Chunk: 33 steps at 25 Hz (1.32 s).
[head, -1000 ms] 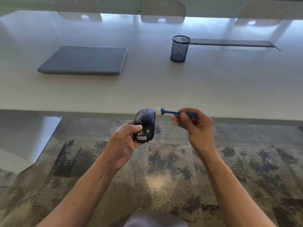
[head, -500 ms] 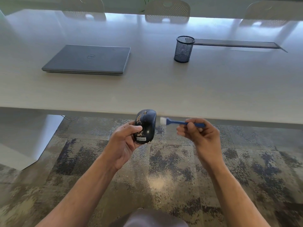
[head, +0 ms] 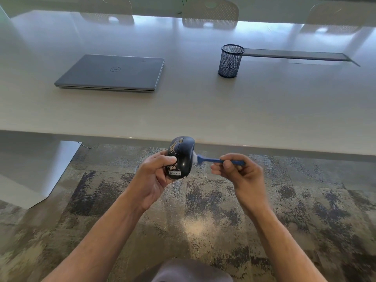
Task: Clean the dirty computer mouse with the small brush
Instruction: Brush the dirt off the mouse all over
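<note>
Lenovo lettering reads clearly on a white label near the lower end of the black computer mouse (head: 181,157), which is held in the air just in front of the near edge of the long pale table (head: 203,110), above the mottled carpet (head: 203,210). Pale specks of dirt cover the mouse's left flank and the area around the label. The left hand (head: 154,178) grips the mouse from the left, thumb curled over its speckled side, fingers wrapped behind it. The right hand (head: 242,176) pinches the handle of the small blue brush (head: 211,159) between thumb and curled fingers; the brush lies roughly level, and its white bristles touch the right side of the mouse.

On the table, well apart from the hands, a closed grey laptop (head: 110,73) lies flat on the left; the round logo on its lid is too small to read for certain. A black mesh pen cup (head: 231,61) stands upright to the right, just beside one end of a long dark slot (head: 295,55) in the tabletop. Perforated chair backs (head: 210,14) show beyond the far edge. A grey-clad knee (head: 189,271) shows at the bottom edge.
</note>
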Tool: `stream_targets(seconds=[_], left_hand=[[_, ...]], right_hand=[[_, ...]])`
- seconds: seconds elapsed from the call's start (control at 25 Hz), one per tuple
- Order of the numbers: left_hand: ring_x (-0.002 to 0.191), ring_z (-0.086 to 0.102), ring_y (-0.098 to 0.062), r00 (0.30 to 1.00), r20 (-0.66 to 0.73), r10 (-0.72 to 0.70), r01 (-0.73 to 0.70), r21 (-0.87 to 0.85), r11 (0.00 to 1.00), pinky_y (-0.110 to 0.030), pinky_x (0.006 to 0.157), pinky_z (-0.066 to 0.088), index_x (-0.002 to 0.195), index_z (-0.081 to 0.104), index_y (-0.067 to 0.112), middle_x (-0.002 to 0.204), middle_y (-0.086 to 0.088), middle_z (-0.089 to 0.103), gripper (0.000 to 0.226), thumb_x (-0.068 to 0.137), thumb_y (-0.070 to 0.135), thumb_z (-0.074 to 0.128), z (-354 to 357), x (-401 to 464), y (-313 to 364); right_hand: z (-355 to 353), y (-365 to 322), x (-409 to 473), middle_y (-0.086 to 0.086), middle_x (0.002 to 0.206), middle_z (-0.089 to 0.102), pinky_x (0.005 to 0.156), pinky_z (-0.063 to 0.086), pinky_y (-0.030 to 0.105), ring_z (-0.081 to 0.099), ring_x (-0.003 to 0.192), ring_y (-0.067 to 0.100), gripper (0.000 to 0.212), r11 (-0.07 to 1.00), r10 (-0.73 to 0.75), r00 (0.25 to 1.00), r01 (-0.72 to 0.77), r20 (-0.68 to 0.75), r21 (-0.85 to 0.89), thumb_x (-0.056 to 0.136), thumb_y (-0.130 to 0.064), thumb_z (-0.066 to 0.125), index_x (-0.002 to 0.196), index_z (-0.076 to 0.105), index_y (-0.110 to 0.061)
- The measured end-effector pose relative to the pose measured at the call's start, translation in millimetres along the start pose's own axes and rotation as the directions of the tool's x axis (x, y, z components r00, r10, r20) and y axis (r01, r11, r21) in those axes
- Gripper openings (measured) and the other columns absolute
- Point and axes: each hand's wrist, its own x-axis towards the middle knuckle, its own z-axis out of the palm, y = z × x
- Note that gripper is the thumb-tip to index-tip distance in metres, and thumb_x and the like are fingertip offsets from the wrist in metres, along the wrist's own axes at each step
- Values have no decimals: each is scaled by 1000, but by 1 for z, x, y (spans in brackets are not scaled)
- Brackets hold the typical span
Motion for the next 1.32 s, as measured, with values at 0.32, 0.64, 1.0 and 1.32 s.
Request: stream_targets(seconds=[0.32,0.64,1.0,1.32], left_hand=[[99,69,-30,998,-61,-1,1,-1,1000,-33,78,59,132,47,-10,114,-24,68,64,75,10,68,2,3,-3],[98,71,-32,991,-137,10,-17,-48,999,-36,77,59,135,42,-10,112,-25,68,70,72,8,67,4,9,-3],[95,72,-30,981,-192,31,-56,-127,990,-33,75,59,136,41,-10,113,-26,65,79,67,6,75,8,9,1],[99,72,-33,974,-220,61,-95,-150,984,-36,77,59,134,43,-8,103,-23,72,82,63,10,79,8,15,0]], right_hand=[[-4,-5,-11,12,89,80,79,62,30,79,83,25,14,999,-39,998,40,-56,11,88,-10,65,101,71,-9],[9,3,-25,13,92,80,81,63,34,79,86,28,15,999,-39,998,37,-47,-33,87,-9,66,101,71,-8],[12,8,-34,11,92,80,82,63,33,79,89,29,17,990,-129,985,123,-113,-63,90,-10,67,101,78,-19],[30,16,-43,-6,93,81,78,63,31,78,88,18,23,931,-243,969,218,-52,-292,92,-13,68,106,78,-29]])
